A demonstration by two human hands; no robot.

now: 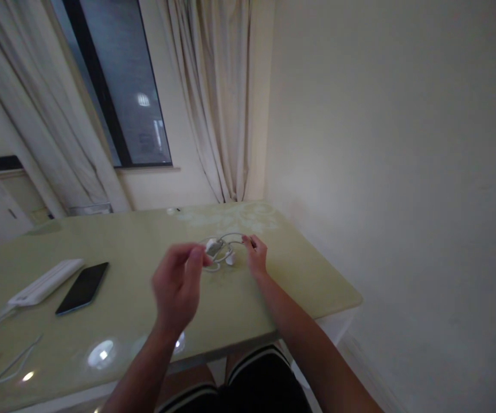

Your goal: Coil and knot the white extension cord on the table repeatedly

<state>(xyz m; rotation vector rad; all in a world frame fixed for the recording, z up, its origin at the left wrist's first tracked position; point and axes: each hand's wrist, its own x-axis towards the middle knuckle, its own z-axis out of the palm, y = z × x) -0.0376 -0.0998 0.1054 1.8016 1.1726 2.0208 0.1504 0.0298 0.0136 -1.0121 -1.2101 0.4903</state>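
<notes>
A coiled white cable with a small plug (pixel 222 250) lies on the glossy pale green table (pixel 144 287). My left hand (pixel 179 285) is raised over the table, blurred by motion, its fingers curled and pinching near the cable's plug end. My right hand (pixel 256 254) rests on the table at the cable's right side, fingers bent and pinched on the wire loop.
A dark phone (pixel 82 287) lies face up at the left beside a white power strip (pixel 46 281), whose cords trail to the left edge. A cream wall stands close on the right. Curtains and a dark window are behind the table.
</notes>
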